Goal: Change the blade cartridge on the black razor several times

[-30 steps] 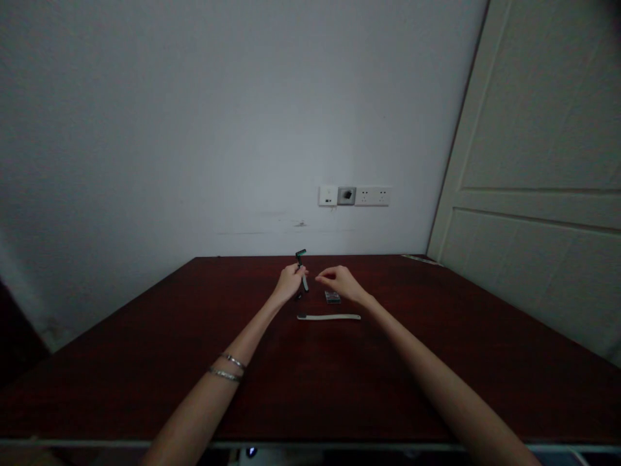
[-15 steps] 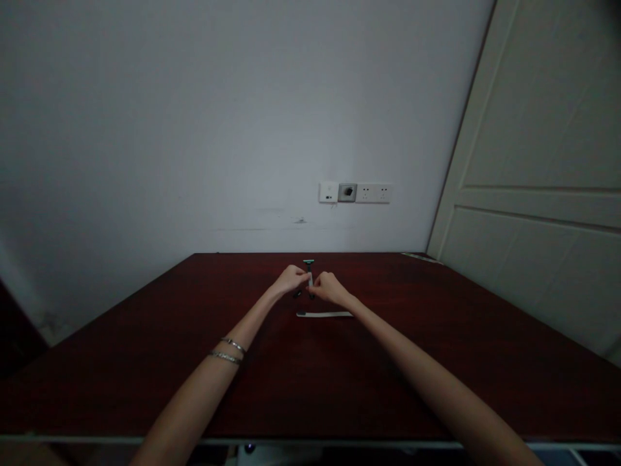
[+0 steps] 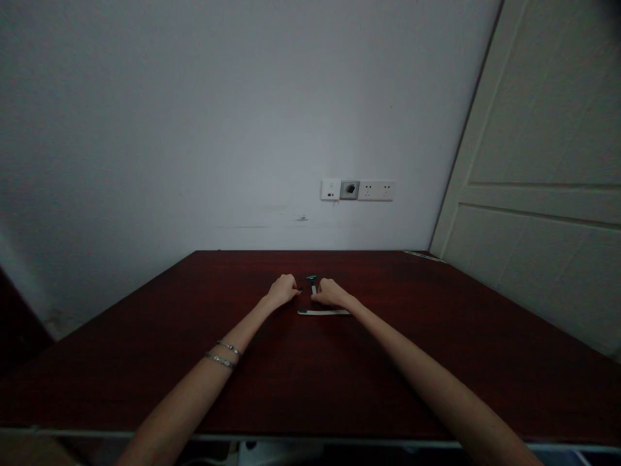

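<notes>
A razor (image 3: 313, 288) with a dark green head and a pale handle slants on or just above the dark red table (image 3: 252, 375). My right hand (image 3: 330, 293) is closed with its fingers pinched on the handle's lower part, which they partly hide. To the left, my left hand (image 3: 284, 289) has its fingers closed at a small black piece (image 3: 299, 290), too small and dark to name. A thin white strip (image 3: 323, 312) with a grey left end lies on the table in front of both hands. My right wrist covers the strip's right end.
Behind the table rises a pale wall with a row of sockets (image 3: 359, 189). A pale panelled door (image 3: 538, 207) stands at the right. Near the back right corner lies a flat light strip (image 3: 424, 257). Bracelets (image 3: 222, 355) circle my left forearm.
My left hand has let go of the razor and moved left and down to the small black piece. My right hand has lowered the razor towards the table.
</notes>
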A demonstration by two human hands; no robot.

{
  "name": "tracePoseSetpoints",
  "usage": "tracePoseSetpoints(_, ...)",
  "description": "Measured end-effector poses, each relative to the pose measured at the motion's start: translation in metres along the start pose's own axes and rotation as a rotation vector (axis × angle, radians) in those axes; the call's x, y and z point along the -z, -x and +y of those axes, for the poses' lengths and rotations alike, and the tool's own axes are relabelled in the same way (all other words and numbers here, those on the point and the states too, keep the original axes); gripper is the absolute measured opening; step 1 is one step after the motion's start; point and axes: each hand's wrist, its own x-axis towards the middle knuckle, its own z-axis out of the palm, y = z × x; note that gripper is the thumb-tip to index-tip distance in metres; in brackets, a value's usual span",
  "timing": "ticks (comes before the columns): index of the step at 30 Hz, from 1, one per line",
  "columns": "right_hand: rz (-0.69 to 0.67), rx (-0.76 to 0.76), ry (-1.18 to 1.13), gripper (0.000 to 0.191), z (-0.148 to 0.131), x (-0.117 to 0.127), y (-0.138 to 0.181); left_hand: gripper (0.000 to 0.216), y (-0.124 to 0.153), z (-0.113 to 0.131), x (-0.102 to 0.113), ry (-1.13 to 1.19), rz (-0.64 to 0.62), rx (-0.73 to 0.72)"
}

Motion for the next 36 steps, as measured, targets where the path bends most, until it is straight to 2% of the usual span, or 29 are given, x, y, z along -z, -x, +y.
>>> tracePoseSetpoints(10, -0.003, 0.000, 0.058, 0.027, 0.000, -0.004, -0.002, 0.017, 0.003, -0.004, -0.011, -0.065, 0.038, -0.027)
tracePoseSetpoints(21, 0.029, 0.033, 0.056, 0.032, 0.000, -0.002, 0.001, 0.017, 0.006, 0.000, -0.008, -0.063, 0.046, -0.027)
tracePoseSetpoints(30, 0.145, 0.068, -0.030, 0.036, 0.017, 0.018, 0.002, 0.021, 0.006, -0.007, -0.010, -0.052, 0.078, -0.008)
tracePoseSetpoints(36, 0.291, 0.253, -0.185, 0.023, 0.031, 0.024, 0.003, 0.025, 0.000, -0.011, -0.006, 0.067, 0.108, -0.037)
